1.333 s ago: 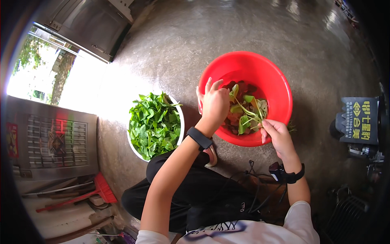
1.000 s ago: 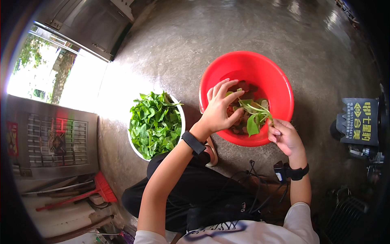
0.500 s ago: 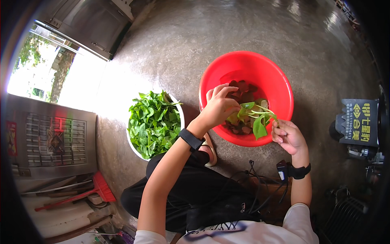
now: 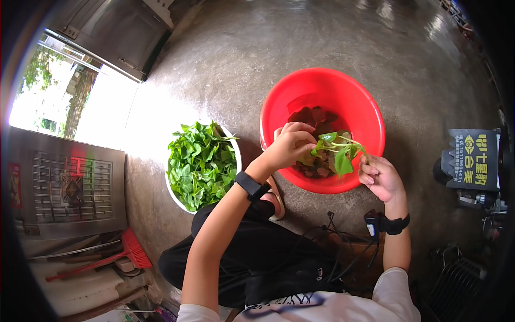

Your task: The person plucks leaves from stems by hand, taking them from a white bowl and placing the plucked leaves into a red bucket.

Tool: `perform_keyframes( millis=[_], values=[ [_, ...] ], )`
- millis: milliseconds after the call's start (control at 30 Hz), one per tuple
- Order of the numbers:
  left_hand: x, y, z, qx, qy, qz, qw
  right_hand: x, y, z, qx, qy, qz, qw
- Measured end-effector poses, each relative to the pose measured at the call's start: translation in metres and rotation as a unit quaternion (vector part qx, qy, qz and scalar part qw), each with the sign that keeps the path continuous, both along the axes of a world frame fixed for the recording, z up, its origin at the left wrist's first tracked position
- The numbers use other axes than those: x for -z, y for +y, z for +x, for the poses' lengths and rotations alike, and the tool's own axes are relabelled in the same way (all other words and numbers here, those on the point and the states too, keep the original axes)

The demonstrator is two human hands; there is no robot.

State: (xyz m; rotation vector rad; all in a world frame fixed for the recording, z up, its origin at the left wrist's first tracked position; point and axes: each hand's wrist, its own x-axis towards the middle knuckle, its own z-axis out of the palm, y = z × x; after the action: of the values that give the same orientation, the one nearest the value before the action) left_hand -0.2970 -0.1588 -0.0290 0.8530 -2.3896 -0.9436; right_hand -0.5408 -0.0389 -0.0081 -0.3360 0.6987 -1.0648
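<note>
Over the red bucket (image 4: 271, 102) on the floor, a sprig of leafy greens (image 4: 343, 162) with pale stems stretches between my two hands. My right hand (image 4: 380, 177), at the bucket's right rim, pinches the sprig's stem end. On the other side, the thumb and fingers of my left hand (image 4: 292, 145) close at the leaf side of the sprig; their exact contact is partly hidden. Dark reddish and green leaves (image 4: 316, 115) lie inside the bucket. To the left stands a white basin (image 4: 238, 161) heaped with green leaves (image 4: 201, 166).
My sandalled foot (image 4: 276, 201) is between basin and bucket. Black cables (image 4: 335, 231) hang beside my right forearm. A red broom (image 4: 134, 252) leans at the lower left, near a metal door (image 4: 75, 182). A dark printed panel (image 4: 475, 161) stands at the far right.
My left hand's raised fingers have come down and drawn in toward the thumb by the leaves. The right hand keeps its pinch on the stem end. The view has shifted slightly.
</note>
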Motion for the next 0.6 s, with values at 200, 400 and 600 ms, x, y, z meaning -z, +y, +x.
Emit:
perform_keyframes(
  millis=[200,400,600],
  values=[
    [-0.001,0.001,-0.005,-0.112,-0.051,-0.087,0.989,0.001,0.001,0.013,0.002,0.124,0.047,0.991],
    [-0.008,-0.001,-0.024,-0.231,-0.178,-0.127,0.948,0.002,-0.001,0.047,-0.023,0.348,-0.084,0.933],
    [0.012,-0.021,0.004,-0.153,-0.012,-0.116,0.981,-0.013,0.006,0.046,-0.093,0.474,-0.147,0.863]
  ],
)
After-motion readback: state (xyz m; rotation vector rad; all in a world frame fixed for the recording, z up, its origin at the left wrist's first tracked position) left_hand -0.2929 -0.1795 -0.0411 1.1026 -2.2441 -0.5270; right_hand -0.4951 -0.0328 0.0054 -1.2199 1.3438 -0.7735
